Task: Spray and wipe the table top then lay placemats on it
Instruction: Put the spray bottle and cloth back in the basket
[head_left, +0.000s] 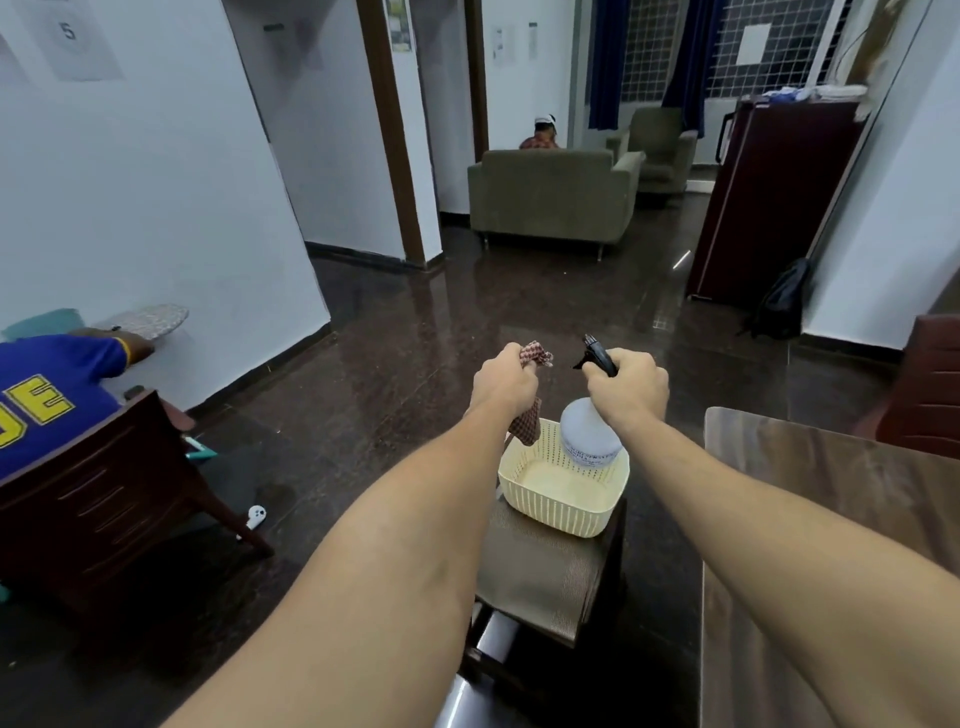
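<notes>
Both arms reach out in the middle of the frame. The left hand (506, 382) is closed tight round a red checked cloth (525, 427), and bits of cloth stick out above and below the fist. The right hand (628, 388) is curled round the black top of a white spray bottle (589, 434). The bottle hangs under that hand, at the far side of a cream basket (550, 514). I cannot tell if they touch. The basket sits on brown mats (540, 571), just below both hands. The brown table (831, 493) is at the right, beside the right arm.
</notes>
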